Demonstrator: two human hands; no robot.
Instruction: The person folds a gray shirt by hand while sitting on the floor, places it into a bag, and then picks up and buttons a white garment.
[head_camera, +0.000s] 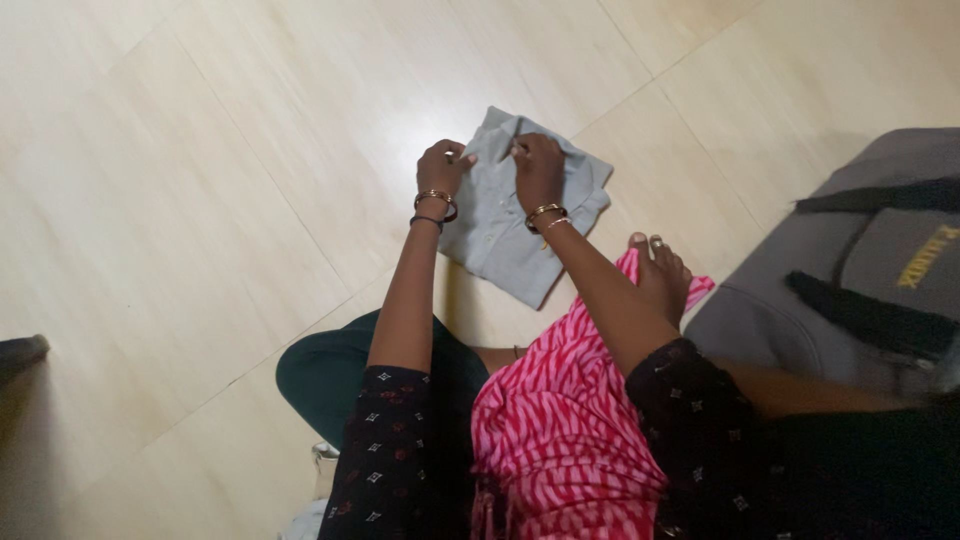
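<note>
Pale tiled floor (200, 200), left hand (441, 166), right hand (538, 170) pressing folded grey shirt (500, 235)

The floor (200, 200) is laid in large pale beige tiles with a faint wood-like grain, thin grout lines crossing on the slant. Soft light pools as a bright sheen towards twelve o'clock. At three o'clock sits a grey bag (860, 270) with black straps. A dark object's edge (20, 352) pokes in at nine o'clock.
</note>
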